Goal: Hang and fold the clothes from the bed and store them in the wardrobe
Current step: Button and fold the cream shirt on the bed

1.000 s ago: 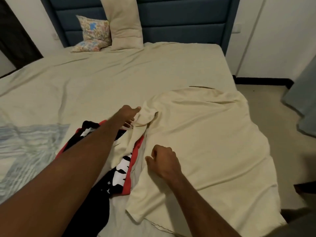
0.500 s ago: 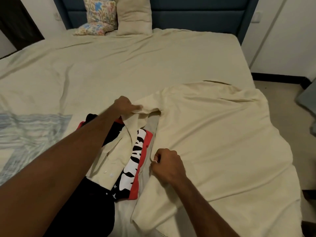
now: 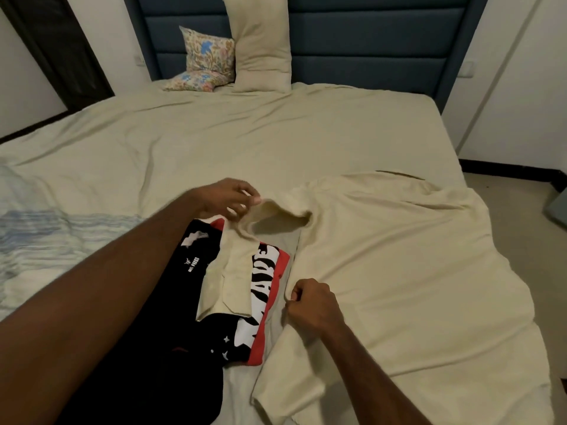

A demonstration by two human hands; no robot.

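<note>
Two bare forearms, no sleeves in view, left grip (image 3: pixel 228 199) and right grip (image 3: pixel 311 305) ungloved

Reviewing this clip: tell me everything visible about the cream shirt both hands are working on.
The cream shirt is a pale, soft woven-looking garment, wrinkled, spread flat over the near right part of the bed, its far side draping past the mattress edge. The left hand pinches its collar, lifting it open. The right hand grips the front edge lower down. One front panel, with a pocket-like seam, lies folded back across a black, red and white printed garment.
</note>
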